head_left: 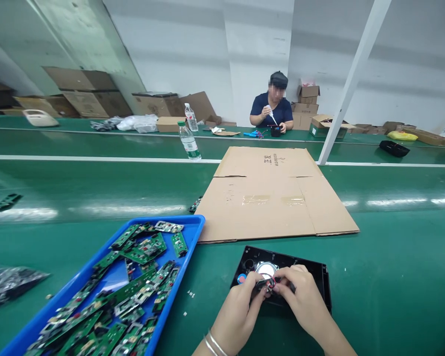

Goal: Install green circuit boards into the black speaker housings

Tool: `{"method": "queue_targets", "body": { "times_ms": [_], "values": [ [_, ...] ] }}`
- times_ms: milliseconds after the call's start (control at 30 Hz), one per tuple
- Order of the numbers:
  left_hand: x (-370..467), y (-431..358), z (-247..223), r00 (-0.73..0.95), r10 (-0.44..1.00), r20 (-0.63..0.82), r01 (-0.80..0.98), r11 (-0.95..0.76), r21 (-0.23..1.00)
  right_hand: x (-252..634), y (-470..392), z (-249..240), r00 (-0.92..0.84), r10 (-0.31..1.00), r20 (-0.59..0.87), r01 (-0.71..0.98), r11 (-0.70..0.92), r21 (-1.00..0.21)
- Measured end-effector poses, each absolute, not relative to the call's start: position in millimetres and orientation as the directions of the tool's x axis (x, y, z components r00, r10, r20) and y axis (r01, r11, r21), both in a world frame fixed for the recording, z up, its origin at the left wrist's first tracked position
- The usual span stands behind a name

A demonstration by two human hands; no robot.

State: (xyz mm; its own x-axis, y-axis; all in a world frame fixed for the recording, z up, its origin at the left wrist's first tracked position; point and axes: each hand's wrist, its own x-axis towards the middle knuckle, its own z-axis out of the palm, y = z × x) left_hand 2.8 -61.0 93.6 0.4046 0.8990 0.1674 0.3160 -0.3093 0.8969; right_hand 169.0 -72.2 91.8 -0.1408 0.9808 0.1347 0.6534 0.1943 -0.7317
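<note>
On the green bench lies a black plastic housing (315, 267), its inside facing up. A round silver speaker (267, 268) sits in it, with a small blue-rimmed disc (241, 279) to the left. Above the housing, my left hand (241, 299) and my right hand (298, 291) meet fingertip to fingertip. Red and black wires (270, 283) run between them, pinched by both. A small dark part is partly visible at my left fingers; what it is, I cannot make out.
Left of the housing, a blue tray (198, 225) holds many green circuit boards (144, 249). Flattened cardboard (263, 207) lies ahead. Water bottles (189, 142) stand beyond. Across the bench, a person (270, 109) holds a white bottle over a black part. A white post (350, 89) rises right.
</note>
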Motion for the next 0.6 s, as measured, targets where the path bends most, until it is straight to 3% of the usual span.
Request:
{"method": "queue_targets", "body": {
  "times_ms": [167, 300, 433, 600],
  "values": [
    [6.6, -60.7, 97.8, 0.331, 0.933, 0.141, 0.385, -0.27, 0.882, 175.3, -71.2, 92.6, -0.129, 0.968, 0.215, 0.724, 0.24, -0.647],
    [4.2, -57.5, 104.8, 0.243, 0.967, 0.077, 0.532, -0.199, 0.823, 187.0, -72.6, 96.7, -0.143, 0.969, 0.203, 0.893, 0.215, -0.395],
    [-6.1, -54.4, 122.8, 0.358, 0.934, 0.002, 0.593, -0.23, 0.772, 192.3, -76.3, 86.2, -0.279, 0.954, 0.106, 0.925, 0.297, -0.237],
    [-16.5, -27.3, 141.7, 0.467, 0.88, -0.087, 0.532, -0.201, 0.823, 208.0, -81.9, 54.6, -0.305, 0.911, 0.276, 0.922, 0.356, -0.155]
  ]
}}
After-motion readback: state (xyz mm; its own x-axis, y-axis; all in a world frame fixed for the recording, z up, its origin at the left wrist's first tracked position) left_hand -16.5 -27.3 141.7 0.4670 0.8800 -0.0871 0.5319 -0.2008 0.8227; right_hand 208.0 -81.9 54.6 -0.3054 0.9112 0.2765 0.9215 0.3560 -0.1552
